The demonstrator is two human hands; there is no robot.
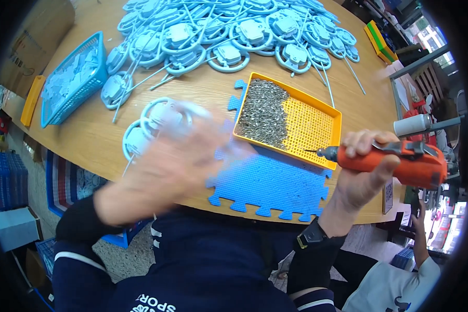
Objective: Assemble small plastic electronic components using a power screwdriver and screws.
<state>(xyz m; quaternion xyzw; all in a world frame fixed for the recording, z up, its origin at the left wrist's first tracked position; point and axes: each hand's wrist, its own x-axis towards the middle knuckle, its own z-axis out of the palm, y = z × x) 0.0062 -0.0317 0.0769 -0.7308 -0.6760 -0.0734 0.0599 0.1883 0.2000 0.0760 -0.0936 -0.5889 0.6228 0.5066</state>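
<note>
In my right hand (361, 169) is a red electric screwdriver (424, 174), its fingers wrapped round the body. The tool's thin bit points left, over the near right corner of a yellow perforated tray (315, 104). Small metal screws (262, 112) fill the left part of that tray. My left hand (187, 161) is smeared by motion above the left edge of a blue foam mat (275, 182); whether it holds anything does not show. Just beyond it lie light-blue ring-shaped plastic parts (135, 139), partly covered by the hand.
A large pile of similar ring parts with thin rods (252, 32) covers the table's far side. A blue basket (75, 104) of light-blue pieces stands at left, beside a yellow bar (32, 101). On the right are a white cylindrical container (412, 125) and another person (390, 283).
</note>
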